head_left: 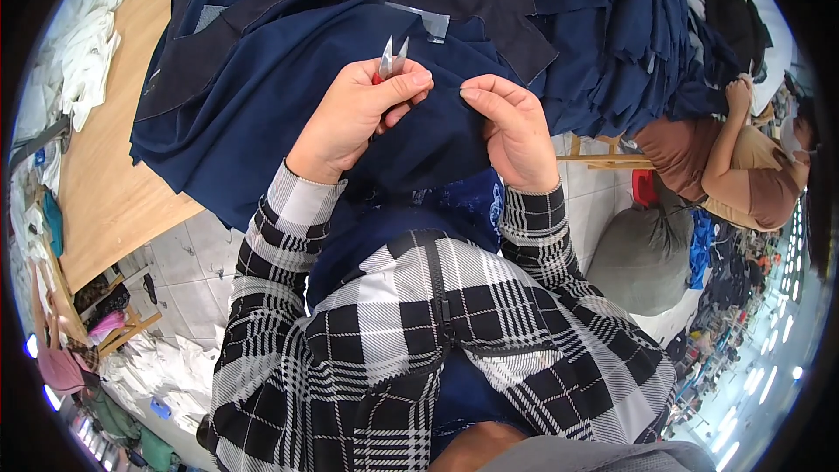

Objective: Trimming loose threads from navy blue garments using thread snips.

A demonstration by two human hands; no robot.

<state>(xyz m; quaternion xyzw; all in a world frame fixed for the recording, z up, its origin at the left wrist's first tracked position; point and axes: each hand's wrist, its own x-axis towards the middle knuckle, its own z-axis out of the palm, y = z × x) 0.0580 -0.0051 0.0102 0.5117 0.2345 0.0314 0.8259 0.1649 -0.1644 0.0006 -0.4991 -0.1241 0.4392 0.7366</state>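
My left hand [348, 118] is closed around small thread snips [387, 59] with a red handle, their two pointed blades sticking up apart above my fingers. Beside it, my right hand [518, 129] is pinched, thumb against index finger; whatever may be between them is too small to make out. Beneath both hands spreads a navy blue cloth garment [271, 92], draping off the table's near edge toward my lap. A darker band of fabric [236, 52] runs across it, and a clear plastic strip [434, 28] lies on the cloth just beyond the snips.
A thick pile of navy cloth [603, 44] is heaped at the right. The wooden table top [114, 201] shows at left, with white garments [90, 65] along its far side. A seated person [734, 153] works at the right, near a stuffed grey sack [642, 253] on the floor.
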